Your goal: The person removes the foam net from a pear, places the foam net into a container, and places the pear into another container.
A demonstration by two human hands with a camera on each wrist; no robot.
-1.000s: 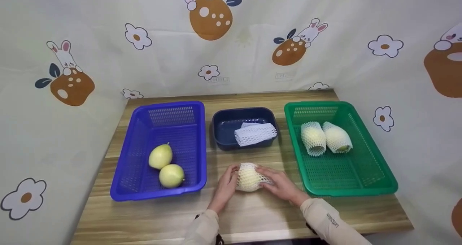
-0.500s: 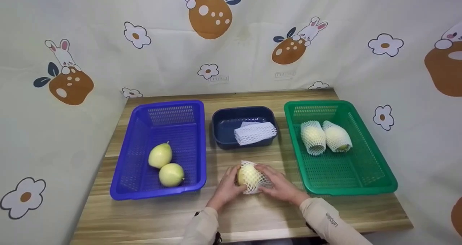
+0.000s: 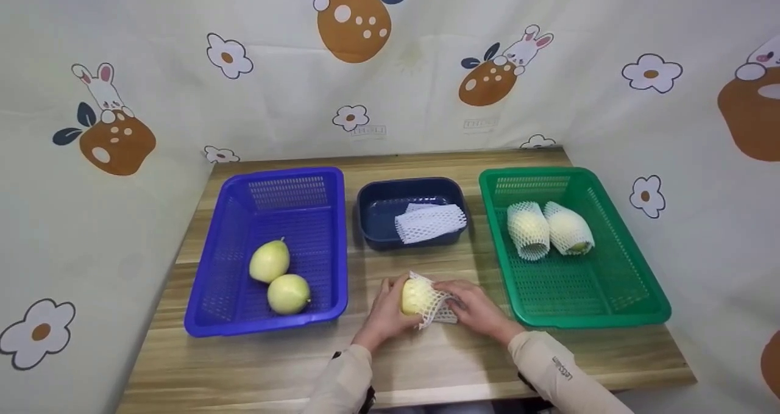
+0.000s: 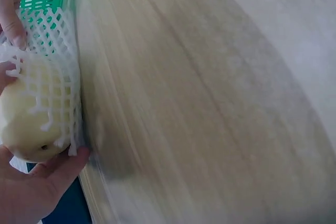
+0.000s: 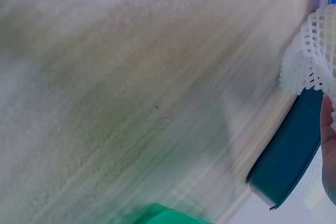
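In the head view, my left hand (image 3: 387, 313) holds a pale yellow pear (image 3: 413, 298) low over the table's middle, fingers and thumb round its left side. A white foam net sleeve (image 3: 435, 308) covers part of the pear, its loose end stretching right. My right hand (image 3: 478, 309) pinches that sleeve. The left wrist view shows the pear's bare end (image 4: 26, 135) with a small dark pit, my left fingertips (image 4: 79, 158) touching the net's rim. Only an edge of the foam net (image 5: 312, 51) and a bit of my right hand (image 5: 329, 156) show in the right wrist view.
A blue basket (image 3: 207, 261) at left holds two bare pears (image 3: 289, 294). Behind my hands stands a dark blue tub (image 3: 378, 188) with foam nets (image 3: 431, 223). The green basket (image 3: 634, 267) at right holds two net-wrapped pears (image 3: 528, 228). A patterned curtain (image 3: 414, 85) surrounds the table.
The foam net, which covered the held pear's left side a second ago, has shifted right, baring that side. My left hand has closed further round the pear. The baskets' contents look unchanged.
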